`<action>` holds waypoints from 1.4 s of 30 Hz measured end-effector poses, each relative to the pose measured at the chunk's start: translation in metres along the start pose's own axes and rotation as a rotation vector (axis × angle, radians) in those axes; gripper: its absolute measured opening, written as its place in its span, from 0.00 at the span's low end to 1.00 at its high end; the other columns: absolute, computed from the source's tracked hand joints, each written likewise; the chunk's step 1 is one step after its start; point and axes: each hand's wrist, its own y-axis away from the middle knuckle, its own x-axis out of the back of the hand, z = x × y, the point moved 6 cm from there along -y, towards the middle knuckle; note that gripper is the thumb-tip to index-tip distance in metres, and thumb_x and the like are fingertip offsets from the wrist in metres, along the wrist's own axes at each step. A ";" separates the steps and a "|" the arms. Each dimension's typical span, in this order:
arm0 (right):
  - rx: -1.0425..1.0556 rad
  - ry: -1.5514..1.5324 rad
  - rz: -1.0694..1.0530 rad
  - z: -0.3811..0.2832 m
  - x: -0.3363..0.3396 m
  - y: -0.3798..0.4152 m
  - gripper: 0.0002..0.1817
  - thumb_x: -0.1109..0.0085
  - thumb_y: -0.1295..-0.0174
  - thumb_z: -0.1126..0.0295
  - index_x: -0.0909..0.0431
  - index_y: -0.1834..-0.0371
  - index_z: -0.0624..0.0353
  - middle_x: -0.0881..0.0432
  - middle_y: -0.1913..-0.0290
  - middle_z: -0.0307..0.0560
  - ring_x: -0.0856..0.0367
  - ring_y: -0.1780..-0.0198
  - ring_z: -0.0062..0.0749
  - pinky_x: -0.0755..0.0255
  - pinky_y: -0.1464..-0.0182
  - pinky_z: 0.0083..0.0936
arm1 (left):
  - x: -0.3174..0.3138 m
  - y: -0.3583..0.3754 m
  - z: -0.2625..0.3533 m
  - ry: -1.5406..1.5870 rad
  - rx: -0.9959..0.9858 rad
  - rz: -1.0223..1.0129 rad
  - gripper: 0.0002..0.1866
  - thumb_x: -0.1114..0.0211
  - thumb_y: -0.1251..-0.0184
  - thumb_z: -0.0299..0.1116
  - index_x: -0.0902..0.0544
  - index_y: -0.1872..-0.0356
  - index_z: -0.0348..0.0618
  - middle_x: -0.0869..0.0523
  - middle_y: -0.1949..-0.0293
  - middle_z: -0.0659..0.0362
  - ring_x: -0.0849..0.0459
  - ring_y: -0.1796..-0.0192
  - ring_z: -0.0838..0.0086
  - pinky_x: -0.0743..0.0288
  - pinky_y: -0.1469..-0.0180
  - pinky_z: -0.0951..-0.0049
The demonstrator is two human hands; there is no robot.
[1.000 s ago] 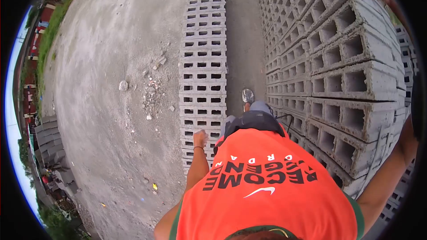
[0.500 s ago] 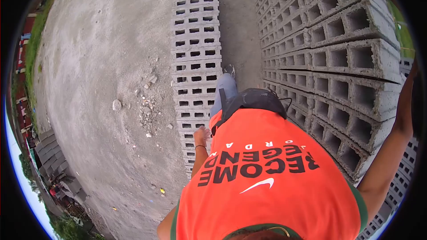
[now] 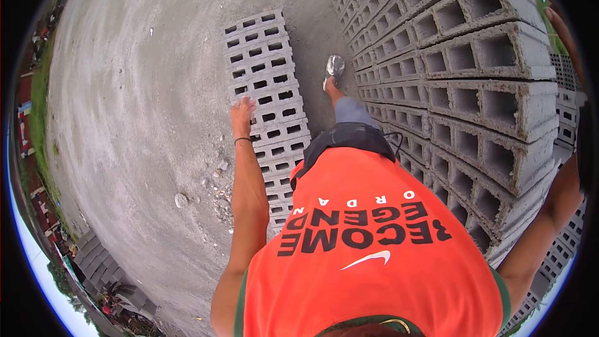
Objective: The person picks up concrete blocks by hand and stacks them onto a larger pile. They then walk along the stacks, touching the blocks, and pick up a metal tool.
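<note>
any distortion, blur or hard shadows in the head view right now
Head view: strong fisheye bending, the tall block stack leaning outward and corners black; head view: blue fringe beside the pale sky; head view: soft light, no hard-edged shadows on the ground; head view: left hand's fingers look slightly soft.

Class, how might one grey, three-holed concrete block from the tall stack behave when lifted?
The grey three-holed concrete block is probably stiff and heavy, given its concrete walls. Its rough edges likely resist slipping but may chip. Flat sides suggest it's unlikely to roll.
</note>
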 end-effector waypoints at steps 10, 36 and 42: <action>-0.139 -0.086 -0.105 0.181 -0.082 -0.116 0.19 0.35 0.35 0.53 0.15 0.54 0.59 0.11 0.64 0.46 0.12 0.65 0.28 0.16 0.67 0.25 | -0.155 -0.130 0.066 -0.271 0.382 -0.187 0.18 0.40 0.38 0.43 0.18 0.58 0.36 0.14 0.68 0.56 0.17 0.72 0.71 0.31 0.79 0.73; -1.700 0.217 0.083 0.239 -0.243 -0.246 0.18 0.44 0.31 0.57 0.20 0.55 0.64 0.17 0.60 0.52 0.19 0.60 0.39 0.26 0.56 0.33 | -0.392 -0.773 0.619 -1.015 -0.025 -0.582 0.18 0.43 0.36 0.43 0.18 0.56 0.38 0.14 0.65 0.56 0.19 0.71 0.73 0.32 0.74 0.73; -1.628 0.153 0.309 0.263 -0.255 -0.248 0.27 0.43 0.33 0.44 0.21 0.61 0.64 0.19 0.67 0.49 0.23 0.72 0.33 0.27 0.73 0.29 | -0.496 -0.808 0.684 -1.174 -0.232 -0.690 0.19 0.44 0.36 0.40 0.19 0.54 0.36 0.15 0.66 0.56 0.20 0.72 0.74 0.34 0.77 0.74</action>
